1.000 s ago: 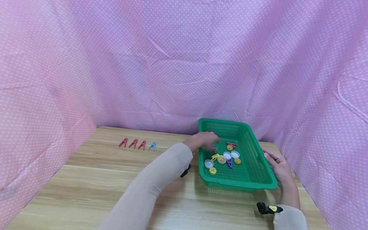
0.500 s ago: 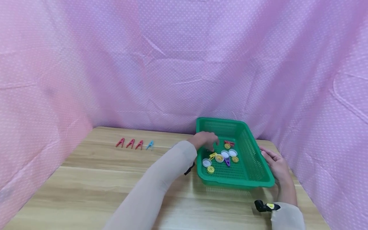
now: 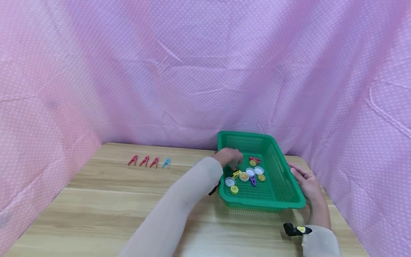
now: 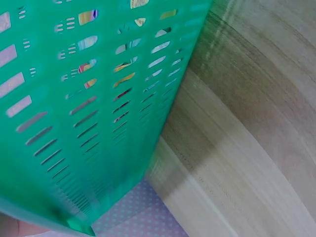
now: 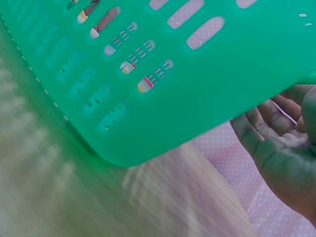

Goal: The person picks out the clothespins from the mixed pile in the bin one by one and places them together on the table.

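Observation:
My left hand [image 3: 229,158] reaches over the near-left side into a green plastic basket [image 3: 279,204], fingers pointing down at its floor. Its fingertips are mostly hidden, so I cannot tell whether they pinch anything. Close to them lie a yellow clothespin [image 3: 236,174] and a round white-and-gold cap [image 3: 244,176]. A purple clothespin [image 3: 253,181], red clothespins [image 3: 255,159], white caps [image 3: 258,171] and yellow caps [image 3: 234,189] lie around the basket floor. At the basket's right side my right hand [image 3: 309,185] grips the rim, its fingers [image 5: 269,118] just under the edge in the right wrist view.
Three red clothespins [image 3: 144,161] and a blue clothespin [image 3: 166,163] lie in a row on the wooden table [image 3: 106,200], left of the basket. A pink dotted cloth [image 3: 192,89] hangs behind the table and along both sides.
My left hand has dipped slightly lower in the basket, its fingers drawing together near the yellow clothespin. The whole head view has shifted a little. My right hand stays at the rim.

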A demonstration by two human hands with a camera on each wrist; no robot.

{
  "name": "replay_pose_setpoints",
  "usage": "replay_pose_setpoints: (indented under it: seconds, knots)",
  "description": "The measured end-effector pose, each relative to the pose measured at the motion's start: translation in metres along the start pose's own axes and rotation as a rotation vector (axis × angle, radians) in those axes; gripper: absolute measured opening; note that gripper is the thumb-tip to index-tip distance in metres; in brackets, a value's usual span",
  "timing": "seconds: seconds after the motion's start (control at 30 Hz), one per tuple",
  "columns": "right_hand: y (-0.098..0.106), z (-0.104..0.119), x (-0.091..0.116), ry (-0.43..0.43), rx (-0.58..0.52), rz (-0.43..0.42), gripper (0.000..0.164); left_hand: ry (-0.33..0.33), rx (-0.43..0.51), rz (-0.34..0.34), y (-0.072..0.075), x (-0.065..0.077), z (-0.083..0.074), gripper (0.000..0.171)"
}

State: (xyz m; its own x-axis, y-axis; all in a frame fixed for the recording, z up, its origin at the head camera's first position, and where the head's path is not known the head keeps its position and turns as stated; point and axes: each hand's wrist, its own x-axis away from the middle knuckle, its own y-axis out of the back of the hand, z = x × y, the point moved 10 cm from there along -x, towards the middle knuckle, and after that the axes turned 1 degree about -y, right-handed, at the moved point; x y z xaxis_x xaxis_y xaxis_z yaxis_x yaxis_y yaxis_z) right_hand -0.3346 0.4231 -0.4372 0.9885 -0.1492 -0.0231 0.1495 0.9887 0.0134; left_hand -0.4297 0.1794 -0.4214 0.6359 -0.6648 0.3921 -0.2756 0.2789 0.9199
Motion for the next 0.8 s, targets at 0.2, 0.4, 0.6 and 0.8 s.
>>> replay_pose_setpoints:
  seconds: [0.2, 0.4, 0.6, 0.8]
  knots:
    - [0.0011, -0.0020, -0.0011, -0.005, -0.003, -0.006, 0.036, -0.044, 0.017, 0.003, -0.0015, 0.0002, -0.0062, 0.019]
    - [0.0014, -0.0010, 0.0004, -0.008, -0.005, -0.013, 0.038, -0.072, 0.067, -0.006, -0.0024, -0.0010, -0.0087, 0.017]
    - [-0.0008, -0.0010, 0.0014, -0.013, -0.008, -0.007, 0.038, -0.072, 0.136, -0.044, -0.0024, -0.0021, -0.0076, 0.021]
    - [-0.0018, 0.0020, 0.0025, 0.009, -0.008, 0.002, 0.039, -0.035, 0.107, -0.092, -0.0010, -0.0046, -0.0051, 0.030]
